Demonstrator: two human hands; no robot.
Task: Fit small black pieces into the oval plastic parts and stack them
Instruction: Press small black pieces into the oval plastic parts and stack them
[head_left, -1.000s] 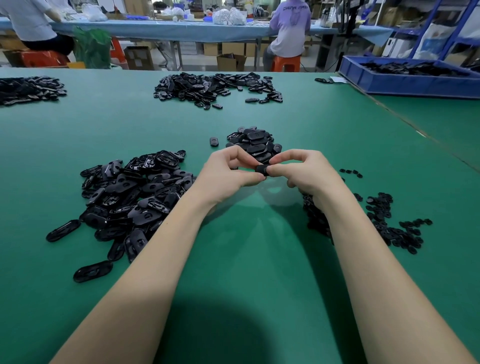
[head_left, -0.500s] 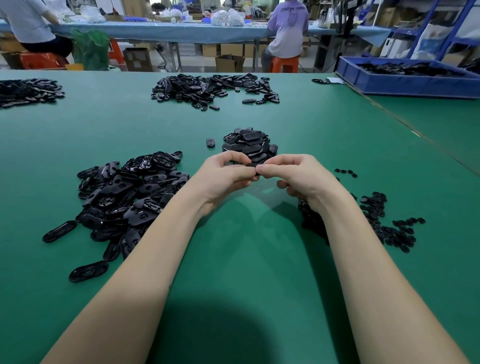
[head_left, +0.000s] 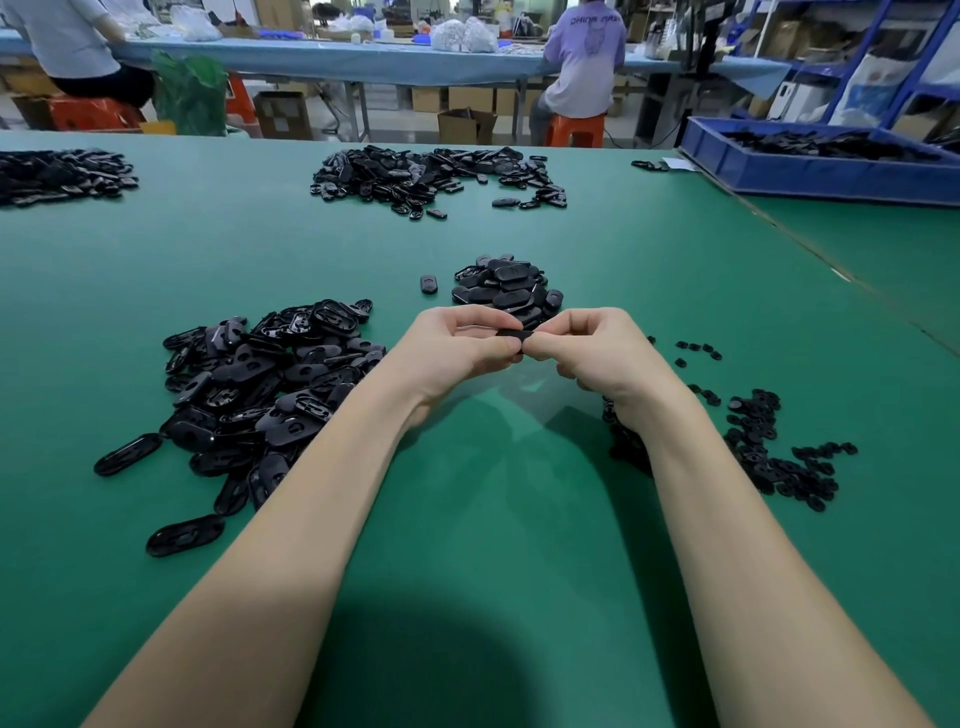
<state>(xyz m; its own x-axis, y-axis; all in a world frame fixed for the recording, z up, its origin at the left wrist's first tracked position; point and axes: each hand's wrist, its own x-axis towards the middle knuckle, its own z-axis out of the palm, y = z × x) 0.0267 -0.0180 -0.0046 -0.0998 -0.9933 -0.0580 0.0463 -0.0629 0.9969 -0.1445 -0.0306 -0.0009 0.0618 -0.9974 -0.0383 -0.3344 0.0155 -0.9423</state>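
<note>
Fingers of left hand (head_left: 452, 348) and right hand (head_left: 608, 353) pinching glossy black oval part (head_left: 511, 333), green felt table (head_left: 493, 493)

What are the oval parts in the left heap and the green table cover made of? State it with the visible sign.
Oval parts: seemingly moulded black plastic, part glossy, part matte; rims catch light, and slots and ribs look formed in. Table cover: looks like a matte green mat, rubber or vinyl perhaps; flat, even colour, only soft sheen.

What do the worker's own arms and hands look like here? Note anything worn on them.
Both forearms are bare all the way to the frame's lower edge: no sleeves show. The left hand and right hand wear no gloves, and no rings, watch or bracelet can be seen.
</note>
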